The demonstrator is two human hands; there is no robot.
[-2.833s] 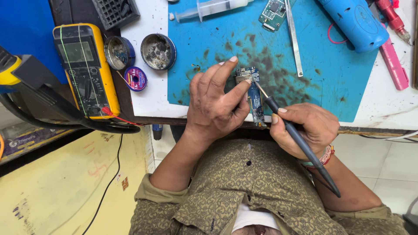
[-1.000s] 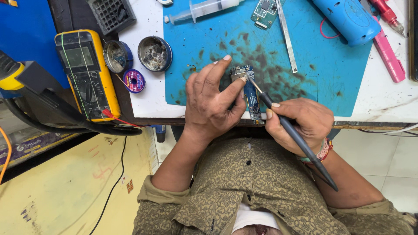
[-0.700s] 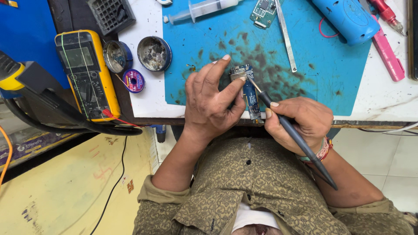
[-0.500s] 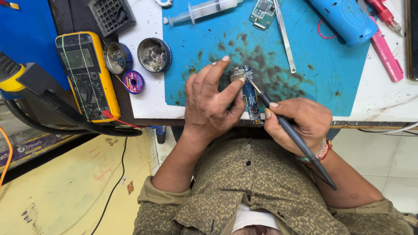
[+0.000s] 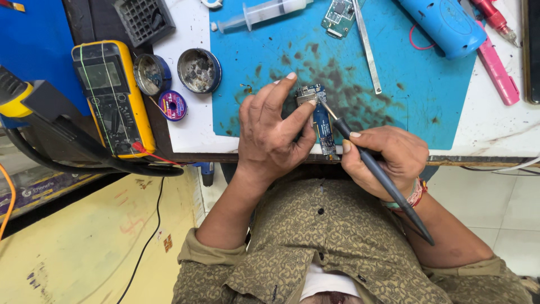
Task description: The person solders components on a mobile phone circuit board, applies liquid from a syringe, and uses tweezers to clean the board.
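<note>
A small blue circuit board (image 5: pixel 320 119) lies on the stained blue work mat (image 5: pixel 394 95) near the table's front edge. My left hand (image 5: pixel 270 138) presses on the board's left side, thumb and forefinger against it. My right hand (image 5: pixel 388 160) grips a dark soldering iron (image 5: pixel 382 177) like a pen. Its metal tip (image 5: pixel 324 107) touches the upper end of the board.
A yellow multimeter (image 5: pixel 112 95), two round tins (image 5: pixel 198 70), a purple solder spool (image 5: pixel 172 105) and a black grid block (image 5: pixel 143 19) lie to the left. At the back are a syringe (image 5: pixel 264 12), a green board (image 5: pixel 339 14), tweezers (image 5: pixel 367 48), a blue cylinder (image 5: pixel 444 25) and a pink tool (image 5: pixel 498 73).
Both hands stay on the board and the iron. The view has shifted slightly; the iron's tip remains at the board's upper end.
</note>
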